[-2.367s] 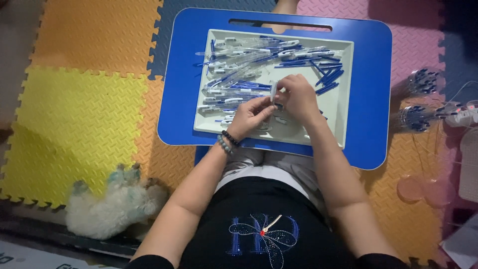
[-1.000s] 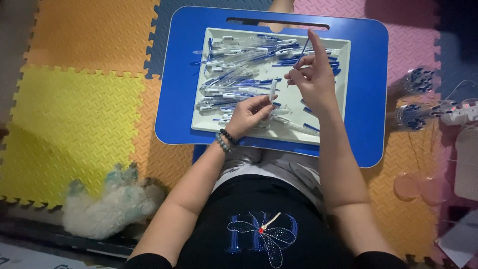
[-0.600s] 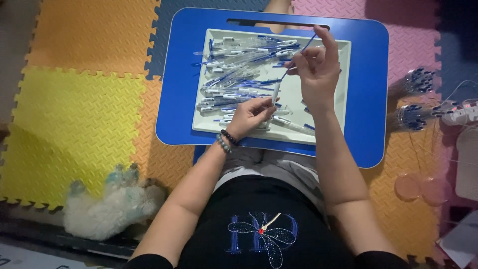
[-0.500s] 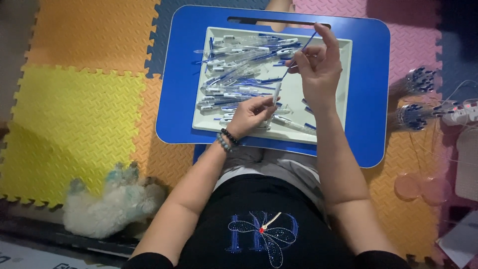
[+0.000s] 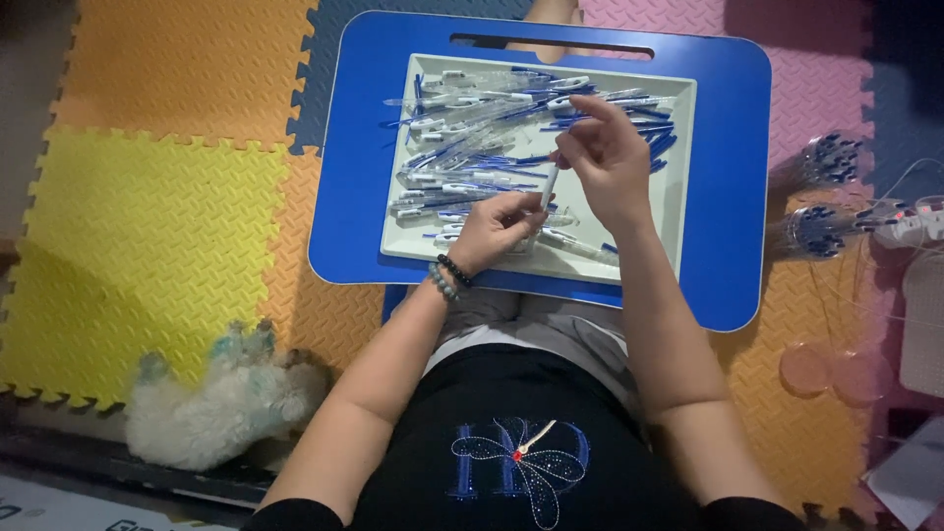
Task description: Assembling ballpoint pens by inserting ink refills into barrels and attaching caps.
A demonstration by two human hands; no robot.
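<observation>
Nearest the camera: the person's dark top with a blue butterfly motif (image 5: pixel 516 467), both forearms reaching forward over the lap. To the left on the foam floor mat (image 5: pixel 147 256) lies a white fluffy toy (image 5: pixel 211 403).

Left hand (image 5: pixel 492 231): beaded bracelet (image 5: pixel 447 277) at the wrist, fingers curled down at the near edge of the white tray (image 5: pixel 678 177), pinched closed around the lower end of a slim clear pen barrel (image 5: pixel 547 189). The grip point itself is small; exact finger contact cannot be told.

Right hand (image 5: pixel 605 162): above and just beyond the left, fingers bunched and closed on the upper end of the same pen barrel, index finger pointing toward the far side of the tray. The barrel stands nearly upright in the view, spanning between the two hands, over the tray's middle.

Tray contents: a heap of blue and clear pen parts (image 5: pixel 472 138), densest in the left and far portions; a few loose pieces near the right hand's wrist.

The tray rests on a blue lap tabletop (image 5: pixel 733 256) with a handle slot at the far edge.

Right of the tabletop, on the mat: two bundles of blue-tipped pens (image 5: pixel 816 197) and a white power strip (image 5: pixel 914 221).
</observation>
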